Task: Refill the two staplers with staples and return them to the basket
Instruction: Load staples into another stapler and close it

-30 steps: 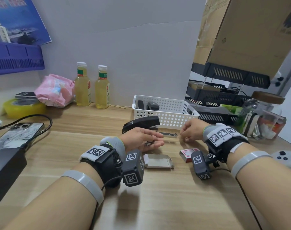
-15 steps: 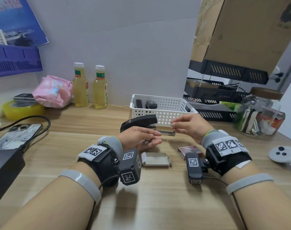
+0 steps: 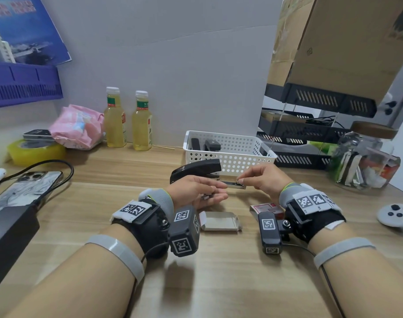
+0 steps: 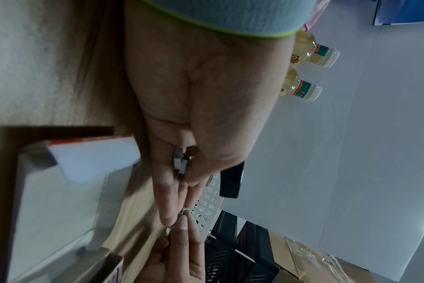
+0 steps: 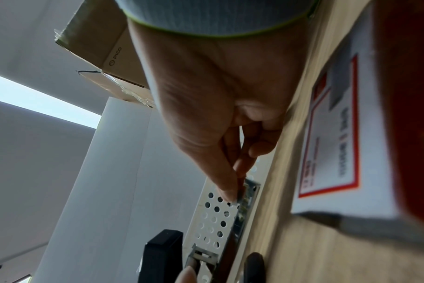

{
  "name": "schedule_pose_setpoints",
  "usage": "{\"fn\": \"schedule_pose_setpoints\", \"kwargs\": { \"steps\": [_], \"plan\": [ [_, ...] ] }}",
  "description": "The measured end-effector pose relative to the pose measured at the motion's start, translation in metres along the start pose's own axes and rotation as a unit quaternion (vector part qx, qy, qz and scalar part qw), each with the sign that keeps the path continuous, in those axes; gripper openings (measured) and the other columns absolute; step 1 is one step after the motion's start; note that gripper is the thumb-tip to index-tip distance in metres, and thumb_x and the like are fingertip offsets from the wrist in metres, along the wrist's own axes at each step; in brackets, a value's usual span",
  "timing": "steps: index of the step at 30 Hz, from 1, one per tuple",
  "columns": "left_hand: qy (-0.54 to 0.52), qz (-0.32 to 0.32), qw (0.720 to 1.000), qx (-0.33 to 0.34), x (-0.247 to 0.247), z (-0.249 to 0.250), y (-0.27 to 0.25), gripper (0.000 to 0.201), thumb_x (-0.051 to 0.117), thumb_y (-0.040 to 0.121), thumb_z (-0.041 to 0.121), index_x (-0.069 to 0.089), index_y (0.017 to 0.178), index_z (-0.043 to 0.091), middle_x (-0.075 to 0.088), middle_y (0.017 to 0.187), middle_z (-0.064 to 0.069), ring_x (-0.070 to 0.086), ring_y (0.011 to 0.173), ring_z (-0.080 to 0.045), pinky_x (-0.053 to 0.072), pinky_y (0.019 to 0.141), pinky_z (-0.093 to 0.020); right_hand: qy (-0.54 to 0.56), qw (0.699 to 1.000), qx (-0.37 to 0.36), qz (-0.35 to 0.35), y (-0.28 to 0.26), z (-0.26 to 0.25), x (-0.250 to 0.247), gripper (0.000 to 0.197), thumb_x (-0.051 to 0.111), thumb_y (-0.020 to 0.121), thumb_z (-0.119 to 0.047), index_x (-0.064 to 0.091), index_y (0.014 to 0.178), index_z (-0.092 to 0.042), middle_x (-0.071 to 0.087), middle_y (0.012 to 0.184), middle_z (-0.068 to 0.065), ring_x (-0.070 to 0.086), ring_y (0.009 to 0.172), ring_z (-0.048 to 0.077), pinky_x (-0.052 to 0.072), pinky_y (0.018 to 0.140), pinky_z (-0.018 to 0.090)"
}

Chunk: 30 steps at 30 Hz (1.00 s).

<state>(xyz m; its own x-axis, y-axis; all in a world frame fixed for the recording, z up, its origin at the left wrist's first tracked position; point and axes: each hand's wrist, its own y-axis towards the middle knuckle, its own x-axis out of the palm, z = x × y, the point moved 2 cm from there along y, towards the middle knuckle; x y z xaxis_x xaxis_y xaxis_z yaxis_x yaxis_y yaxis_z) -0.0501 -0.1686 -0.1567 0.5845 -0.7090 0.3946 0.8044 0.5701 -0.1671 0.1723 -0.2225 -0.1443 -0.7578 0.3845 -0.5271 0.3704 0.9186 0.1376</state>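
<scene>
Black plastic stapler (image 3: pixel 195 170), lid raised, sits gripped in the left hand (image 3: pixel 197 191); the right hand (image 3: pixel 263 180) pinches at its protruding metal staple rail (image 3: pixel 233 184), before the white perforated basket (image 3: pixel 230 154).

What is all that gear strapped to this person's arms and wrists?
Both forearms are bare except for a grey band around each. The left hand and right hand are ungloved. Each wrist has a grey cuff with a yellow-green edge, a black brace topped with white square-code tags, a small black camera block with similar tags, and a thin black cable.
</scene>
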Motion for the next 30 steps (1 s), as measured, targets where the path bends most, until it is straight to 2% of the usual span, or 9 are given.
{"fn": "schedule_pose_setpoints", "kwargs": {
  "steps": [5,8,11,14,19,23,30],
  "plan": [
    [-0.002,-0.005,1.000,-0.004,0.0008,0.0009,-0.0009,0.027,0.040,0.096,-0.014,0.063,0.110,-0.013,0.070,0.100,-0.026,0.072,0.094,-0.029,0.057,0.088,-0.033,-0.027,1.000,-0.002,-0.014,0.0014,0.0031,-0.0013,0.004,0.083,0.079,-0.017,0.080,0.078,-0.014,0.072,0.064,-0.012,0.054,0.049,-0.007,0.040,0.068,0.022],
    [-0.004,-0.009,1.000,-0.005,0.0011,0.0019,-0.0018,0.027,0.040,0.097,-0.013,0.061,0.114,-0.014,0.069,0.103,-0.027,0.072,0.096,-0.030,0.058,0.087,-0.034,-0.030,0.999,-0.008,-0.017,0.0012,0.0035,-0.0015,0.005,0.083,0.079,-0.018,0.080,0.075,-0.017,0.075,0.069,-0.008,0.059,0.059,-0.004,0.043,0.073,0.024],
    [-0.013,-0.012,1.000,-0.007,0.0019,0.0025,-0.0027,0.026,0.041,0.097,-0.013,0.060,0.114,-0.015,0.070,0.103,-0.027,0.072,0.096,-0.032,0.059,0.085,-0.033,-0.024,0.999,-0.018,-0.021,0.0020,0.0045,-0.0028,0.006,0.084,0.078,-0.018,0.080,0.073,-0.019,0.078,0.077,-0.002,0.068,0.077,0.010,0.051,0.086,0.032],
    [-0.020,-0.013,1.000,-0.001,0.0022,0.0020,-0.0036,0.026,0.041,0.097,-0.013,0.058,0.116,-0.017,0.069,0.106,-0.029,0.071,0.098,-0.035,0.059,0.085,-0.034,-0.031,0.999,-0.023,-0.027,0.0030,0.0051,-0.0032,0.005,0.084,0.077,-0.019,0.080,0.075,-0.020,0.079,0.080,0.000,0.070,0.083,0.014,0.052,0.096,0.040],
    [-0.022,-0.011,1.000,-0.001,0.0018,0.0022,-0.0029,0.026,0.042,0.096,-0.013,0.057,0.118,-0.017,0.068,0.108,-0.031,0.072,0.098,-0.035,0.059,0.084,-0.033,-0.025,0.999,-0.032,-0.024,0.0003,0.0033,-0.0047,0.005,0.084,0.078,-0.018,0.080,0.075,-0.018,0.079,0.080,0.001,0.070,0.083,0.016,0.053,0.098,0.043],
    [-0.011,-0.005,1.000,0.009,0.0014,0.0015,-0.0026,0.024,0.043,0.096,-0.013,0.060,0.112,-0.016,0.068,0.105,-0.030,0.073,0.095,-0.033,0.061,0.080,-0.031,-0.033,0.998,-0.039,-0.023,-0.0003,0.0024,-0.0061,0.005,0.084,0.079,-0.017,0.080,0.074,-0.019,0.079,0.082,0.000,0.073,0.091,0.022,0.053,0.099,0.043],
    [0.045,-0.012,0.999,0.011,-0.0005,0.0024,-0.0013,0.021,0.049,0.097,-0.005,0.064,0.113,-0.006,0.073,0.104,-0.020,0.074,0.085,-0.019,0.057,0.074,-0.021,-0.064,0.997,-0.028,-0.030,0.0021,0.0067,-0.0050,0.007,0.085,0.075,-0.022,0.081,0.073,-0.027,0.079,0.082,-0.002,0.073,0.094,0.025,0.052,0.100,0.049]
  ]
}}
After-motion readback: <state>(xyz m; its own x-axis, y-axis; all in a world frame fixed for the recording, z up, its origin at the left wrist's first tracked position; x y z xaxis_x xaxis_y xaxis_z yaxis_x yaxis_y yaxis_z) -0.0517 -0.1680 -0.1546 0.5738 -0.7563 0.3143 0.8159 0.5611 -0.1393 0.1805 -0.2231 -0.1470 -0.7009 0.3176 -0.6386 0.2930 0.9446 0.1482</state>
